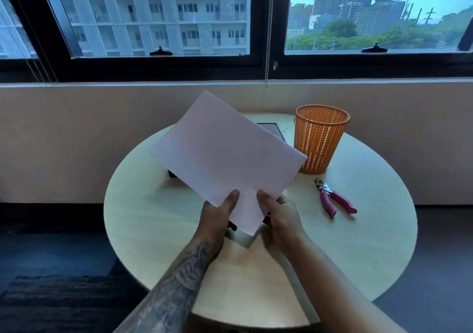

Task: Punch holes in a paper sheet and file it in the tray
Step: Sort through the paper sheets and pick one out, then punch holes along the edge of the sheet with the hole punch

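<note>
A white paper sheet (225,156) is held tilted above the middle of the round table (143,220). My left hand (217,217) pinches its near edge from the left, and my right hand (281,217) pinches the same edge from the right. A dark tray (273,129) lies on the table under the sheet; only its far right corner and small dark bits near my hands show. The hole punch (334,197), metal jaws with pink handles, lies on the table to the right of my hands, untouched.
An orange mesh basket (318,138) stands upright at the back right of the table, just beyond the punch. A wall and window ledge run behind the table. Dark floor surrounds it.
</note>
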### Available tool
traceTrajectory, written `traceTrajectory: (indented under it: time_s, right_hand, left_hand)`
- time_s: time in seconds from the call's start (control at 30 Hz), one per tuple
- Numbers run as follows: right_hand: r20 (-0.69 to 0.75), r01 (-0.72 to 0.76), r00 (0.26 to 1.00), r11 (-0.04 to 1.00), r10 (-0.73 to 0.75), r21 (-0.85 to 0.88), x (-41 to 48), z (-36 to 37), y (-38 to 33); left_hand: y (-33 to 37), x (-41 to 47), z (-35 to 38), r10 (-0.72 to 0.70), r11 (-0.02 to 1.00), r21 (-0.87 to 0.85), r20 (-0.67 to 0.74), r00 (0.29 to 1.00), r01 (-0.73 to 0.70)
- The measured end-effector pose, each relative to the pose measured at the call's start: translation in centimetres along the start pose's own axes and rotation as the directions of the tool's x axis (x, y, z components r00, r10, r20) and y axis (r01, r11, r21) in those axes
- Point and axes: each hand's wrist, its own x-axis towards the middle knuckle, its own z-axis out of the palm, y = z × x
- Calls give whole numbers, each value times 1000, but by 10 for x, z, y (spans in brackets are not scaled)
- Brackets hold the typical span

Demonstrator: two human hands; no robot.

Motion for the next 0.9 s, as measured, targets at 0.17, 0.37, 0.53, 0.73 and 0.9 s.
traceTrajectory:
  time_s: [0.17,0.37,0.53,0.73,0.9]
  right_hand:
    - [-18,78,995,895,-96,-438,6,-18,-16]
    - [0,-3,863,-4,-505,-1000,21,-76,-46]
    - [-198,-270,902,-144,-384,-952,27,-103,-55]
    - [-105,-132,929,-53,-354,-990,15,-95,-53]
    - [-70,-10,986,358,-154,-934,6,-83,-56]
  left_hand:
    - [0,10,-6,114,987,115,-18,993,-111]
    - [3,21,-25,158,982,110,-30,987,-154]
    - [0,21,-26,169,982,90,-46,985,-164]
    - [-1,19,-28,169,983,84,-87,982,-162]
    - [3,15,-26,184,982,58,-116,976,-178]
